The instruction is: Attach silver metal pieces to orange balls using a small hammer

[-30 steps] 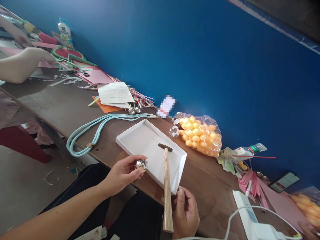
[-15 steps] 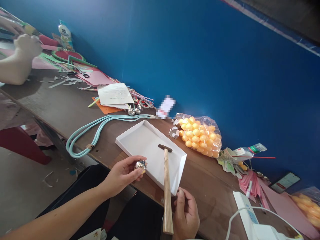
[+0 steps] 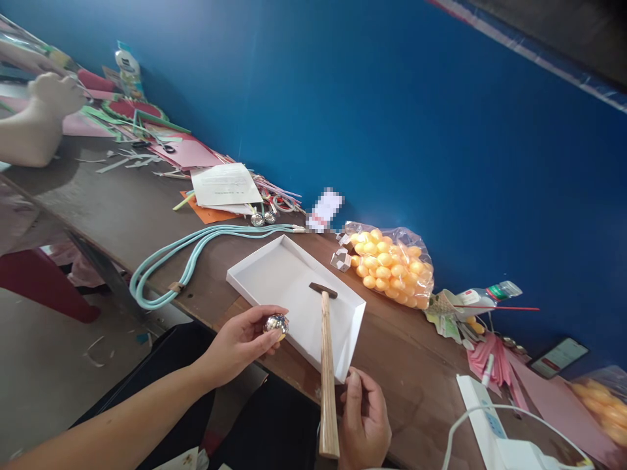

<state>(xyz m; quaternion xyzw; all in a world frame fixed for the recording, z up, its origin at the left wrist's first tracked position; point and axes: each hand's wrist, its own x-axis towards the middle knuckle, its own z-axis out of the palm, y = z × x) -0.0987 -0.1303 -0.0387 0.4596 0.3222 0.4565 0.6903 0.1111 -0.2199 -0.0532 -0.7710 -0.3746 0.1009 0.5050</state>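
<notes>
Shiny silver metal ball (image 3: 275,323) pinched in left hand (image 3: 240,343) fingertips, unstruck; right hand (image 3: 365,421) grips wooden-handled hammer (image 3: 327,365) resting in white cardboard tray (image 3: 274,274).

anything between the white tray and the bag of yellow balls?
Head view: a small folded clear-and-white wrapper lies on the table between the white tray and the bag of yellow balls.
</notes>
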